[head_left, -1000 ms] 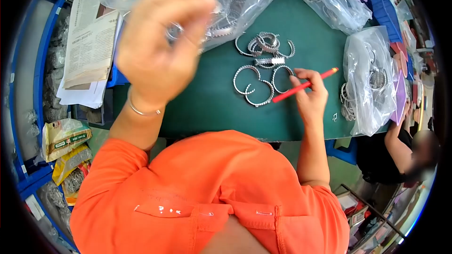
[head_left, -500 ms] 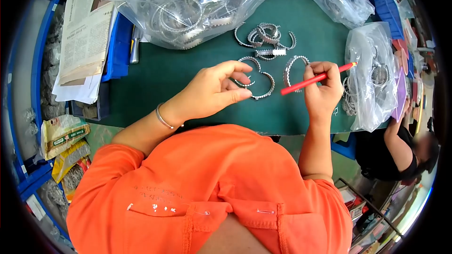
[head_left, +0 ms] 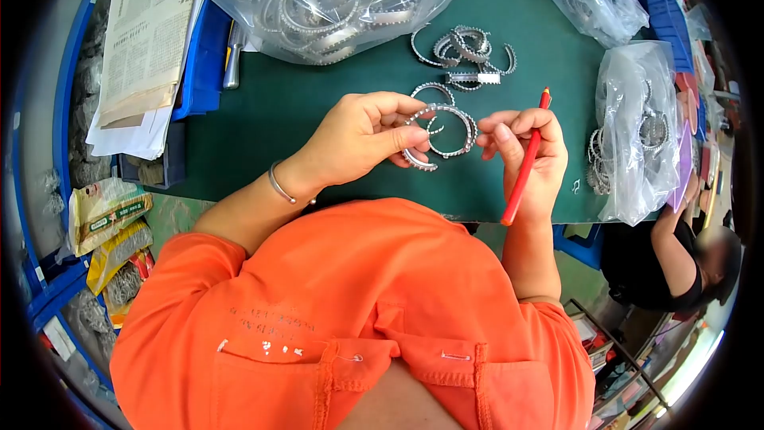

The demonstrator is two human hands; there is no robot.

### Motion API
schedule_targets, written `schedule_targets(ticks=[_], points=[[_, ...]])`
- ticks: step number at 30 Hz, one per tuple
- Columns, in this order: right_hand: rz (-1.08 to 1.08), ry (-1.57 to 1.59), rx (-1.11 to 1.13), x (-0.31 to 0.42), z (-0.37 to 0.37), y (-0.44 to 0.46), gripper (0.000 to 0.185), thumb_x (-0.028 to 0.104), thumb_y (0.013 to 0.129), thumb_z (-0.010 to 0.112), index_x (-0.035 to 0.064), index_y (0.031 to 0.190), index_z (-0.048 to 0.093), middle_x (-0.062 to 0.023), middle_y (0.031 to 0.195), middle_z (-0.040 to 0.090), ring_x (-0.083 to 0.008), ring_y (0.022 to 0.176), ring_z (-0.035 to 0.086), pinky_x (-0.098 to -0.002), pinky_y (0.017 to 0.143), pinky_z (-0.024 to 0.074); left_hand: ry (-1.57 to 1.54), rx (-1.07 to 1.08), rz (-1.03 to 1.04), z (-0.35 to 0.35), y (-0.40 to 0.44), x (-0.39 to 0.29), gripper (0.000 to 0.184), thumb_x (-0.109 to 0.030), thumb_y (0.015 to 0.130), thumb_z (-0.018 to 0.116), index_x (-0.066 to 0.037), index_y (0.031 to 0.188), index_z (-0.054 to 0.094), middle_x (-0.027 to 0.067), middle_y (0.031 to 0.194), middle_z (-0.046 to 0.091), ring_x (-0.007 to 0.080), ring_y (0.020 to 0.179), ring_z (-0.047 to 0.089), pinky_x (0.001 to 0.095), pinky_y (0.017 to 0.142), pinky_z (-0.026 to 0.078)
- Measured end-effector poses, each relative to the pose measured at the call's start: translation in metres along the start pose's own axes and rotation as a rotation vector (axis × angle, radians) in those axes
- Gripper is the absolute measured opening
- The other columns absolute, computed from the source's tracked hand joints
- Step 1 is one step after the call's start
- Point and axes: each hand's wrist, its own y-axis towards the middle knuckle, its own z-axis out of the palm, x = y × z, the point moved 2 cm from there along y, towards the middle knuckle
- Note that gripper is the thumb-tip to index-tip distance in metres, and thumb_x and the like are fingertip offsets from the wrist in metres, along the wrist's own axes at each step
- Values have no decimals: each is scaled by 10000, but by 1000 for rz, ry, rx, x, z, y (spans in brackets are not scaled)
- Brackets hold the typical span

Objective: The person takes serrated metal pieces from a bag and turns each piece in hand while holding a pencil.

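Observation:
A round silver bangle with a toothed, beaded edge (head_left: 473, 129) is held upright in my left hand (head_left: 354, 139), its thumb and fingers closed on the near side. Another curved silver band (head_left: 417, 162) shows just below those fingers; whether it is held too, I cannot tell. My right hand (head_left: 541, 163) grips a red pen (head_left: 521, 183) that slants across the palm, while its fingertips reach the bangle's right side. One more open bangle (head_left: 434, 87) lies on the table just beyond my left fingers.
Several bangles are piled (head_left: 469, 44) farther back on the green table (head_left: 318, 103). A big clear bag of bangles (head_left: 318, 20) stands behind, with another bag (head_left: 633, 135) at right. Newspapers (head_left: 147, 40) lie on a blue bin (head_left: 203, 64) at left. Another person (head_left: 656, 263) sits at right.
My left hand has taken hold of a bangle and raised it. My right hand has moved left toward it, and the pen has swung from nearly level to steeply slanted.

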Motion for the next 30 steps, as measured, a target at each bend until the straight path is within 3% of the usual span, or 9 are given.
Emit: schedule_targets(ticks=[5,7,9,11,14,18,30], points=[[-87,-34,126,-5,8,-3,211,-68,740,649,11,825,472,-125,833,608,-103,659,558,-216,566,458,-4,34,48,2,-2,1,266,-15,841,557,42,1100,543,113,877,631,156,788,629,256,680,531],[-223,-219,223,-4,6,-3,226,-70,716,671,10,796,475,-126,830,609,-108,662,564,-224,568,468,28,55,112,1,-2,0,296,17,828,558,45,1121,527,117,917,622,164,839,619,276,720,529],[-219,-197,190,-4,7,-4,241,-75,699,684,16,765,471,-137,825,611,-110,658,568,-227,568,474,27,42,144,1,-1,3,300,26,822,559,49,1119,524,118,932,618,164,850,615,281,733,526],[-375,-267,165,-1,5,-5,254,-83,693,685,22,757,463,-152,830,612,-112,652,572,-227,566,478,25,30,176,-1,0,8,304,36,816,560,53,1117,521,119,948,613,163,861,611,286,746,523],[-335,-226,153,-3,3,-6,268,-87,695,682,26,766,449,-163,843,609,-110,667,567,-228,594,479,5,18,112,-6,2,11,278,20,796,596,42,1069,550,105,922,620,141,838,607,255,738,520],[-185,-58,82,-4,3,-7,258,-83,728,652,33,785,428,-146,824,600,-107,673,550,-220,601,465,-129,-4,44,-4,-2,3,291,34,794,581,53,1080,534,136,941,618,177,836,620,278,731,526],[-72,-73,22,-8,-2,-5,206,-49,772,615,34,793,427,-124,772,588,-98,627,526,-208,541,444,-284,100,-28,-5,-4,0,353,22,779,582,59,1125,519,134,876,623,203,765,640,264,679,533]])
